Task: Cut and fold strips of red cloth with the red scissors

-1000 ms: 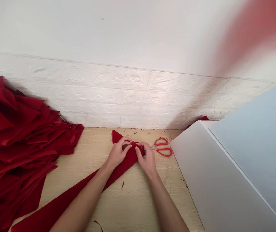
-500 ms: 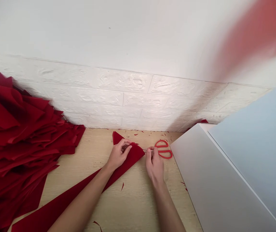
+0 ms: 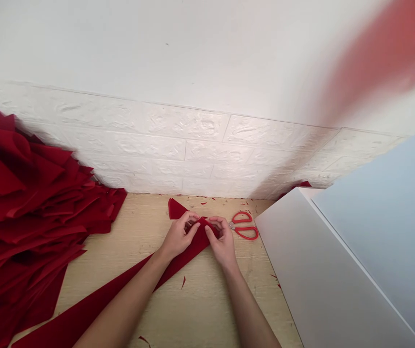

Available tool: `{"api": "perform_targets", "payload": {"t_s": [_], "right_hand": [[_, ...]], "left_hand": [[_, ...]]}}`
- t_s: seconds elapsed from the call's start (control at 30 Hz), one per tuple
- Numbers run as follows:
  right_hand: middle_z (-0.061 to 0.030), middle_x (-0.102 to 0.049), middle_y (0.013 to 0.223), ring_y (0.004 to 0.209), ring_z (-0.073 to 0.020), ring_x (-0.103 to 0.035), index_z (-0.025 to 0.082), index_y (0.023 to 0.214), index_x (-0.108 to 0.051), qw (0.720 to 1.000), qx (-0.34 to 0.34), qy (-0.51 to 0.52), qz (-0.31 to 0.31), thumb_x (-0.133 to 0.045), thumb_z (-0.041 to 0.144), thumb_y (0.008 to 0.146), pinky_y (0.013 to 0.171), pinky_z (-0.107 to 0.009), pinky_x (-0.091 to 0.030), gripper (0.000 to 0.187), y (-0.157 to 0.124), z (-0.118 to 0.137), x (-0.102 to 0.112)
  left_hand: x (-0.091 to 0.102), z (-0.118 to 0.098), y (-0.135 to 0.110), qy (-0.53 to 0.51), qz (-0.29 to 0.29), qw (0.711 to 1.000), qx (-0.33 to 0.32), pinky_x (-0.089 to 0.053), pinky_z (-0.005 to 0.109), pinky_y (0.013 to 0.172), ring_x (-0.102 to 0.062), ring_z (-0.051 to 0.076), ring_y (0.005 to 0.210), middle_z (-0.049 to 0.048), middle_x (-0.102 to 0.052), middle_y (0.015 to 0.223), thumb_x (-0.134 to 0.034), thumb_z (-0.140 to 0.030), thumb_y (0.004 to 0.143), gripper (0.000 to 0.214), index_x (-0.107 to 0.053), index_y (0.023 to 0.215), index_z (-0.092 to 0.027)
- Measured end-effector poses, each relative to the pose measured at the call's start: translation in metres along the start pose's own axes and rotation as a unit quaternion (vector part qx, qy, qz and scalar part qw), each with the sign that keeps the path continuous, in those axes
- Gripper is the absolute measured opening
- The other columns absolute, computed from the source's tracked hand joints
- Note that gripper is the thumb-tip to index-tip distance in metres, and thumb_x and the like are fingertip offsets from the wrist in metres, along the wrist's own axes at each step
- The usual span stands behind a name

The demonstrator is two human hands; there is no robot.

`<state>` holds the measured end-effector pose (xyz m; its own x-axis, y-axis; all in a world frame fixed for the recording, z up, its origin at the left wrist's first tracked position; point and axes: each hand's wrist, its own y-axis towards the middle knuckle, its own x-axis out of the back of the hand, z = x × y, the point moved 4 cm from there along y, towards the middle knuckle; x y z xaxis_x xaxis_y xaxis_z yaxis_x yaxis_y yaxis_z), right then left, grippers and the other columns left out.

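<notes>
A long strip of dark red felt [image 3: 95,309] runs across the wooden table [image 3: 200,309] from the near left up to its folded far end [image 3: 174,209]. My left hand [image 3: 178,237] pinches that folded end with thumb and fingers. My right hand [image 3: 222,241] is closed on the same fold from the right, its fingertips touching the felt close to my left fingers. Red-handled scissors [image 3: 244,225] lie flat on the table just right of my right hand, untouched.
A large heap of cut red felt pieces [image 3: 22,217] fills the left side. A white brick-pattern wall [image 3: 200,159] closes the far edge. White and pale blue boards [image 3: 338,270] slope up on the right. Small red scraps dot the wood.
My right hand went to the scissors half a second ago and has come back left onto the felt fold. The left hand has stayed on the fold.
</notes>
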<state>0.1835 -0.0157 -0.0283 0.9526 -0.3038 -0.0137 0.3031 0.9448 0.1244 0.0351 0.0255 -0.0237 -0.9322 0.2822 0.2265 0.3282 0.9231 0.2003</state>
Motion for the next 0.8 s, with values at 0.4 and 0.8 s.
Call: {"api": "perform_targets", "payload": {"t_s": [0.4, 0.8], "right_hand": [[-0.0095, -0.071, 0.098, 0.088, -0.0235, -0.07, 0.023, 0.096, -0.061, 0.995, -0.077, -0.044, -0.05, -0.047, 0.069, 0.091, 0.076, -0.037, -0.058, 0.048, -0.005, -0.006, 0.022], [0.0024, -0.065, 0.07, 0.056, -0.0142, -0.06, 0.023, 0.093, -0.061, 0.961, -0.224, 0.032, 0.161, -0.075, 0.059, 0.074, 0.049, -0.026, -0.049, 0.043, -0.011, 0.013, 0.025]], "left_hand": [[0.011, -0.012, -0.002, -0.003, -0.06, 0.998, -0.027, -0.053, 0.024, 0.078, -0.067, 0.013, 0.086, 0.0043, -0.07, 0.094, -0.057, -0.027, 0.093, 0.01, -0.06, 0.099, -0.019], [-0.019, -0.09, -0.037, 0.364, 0.052, 0.851, -0.374, -0.047, 0.031, 0.066, -0.062, 0.017, 0.072, 0.0017, -0.07, 0.08, -0.049, -0.007, 0.093, 0.015, -0.06, 0.09, -0.016]]}}
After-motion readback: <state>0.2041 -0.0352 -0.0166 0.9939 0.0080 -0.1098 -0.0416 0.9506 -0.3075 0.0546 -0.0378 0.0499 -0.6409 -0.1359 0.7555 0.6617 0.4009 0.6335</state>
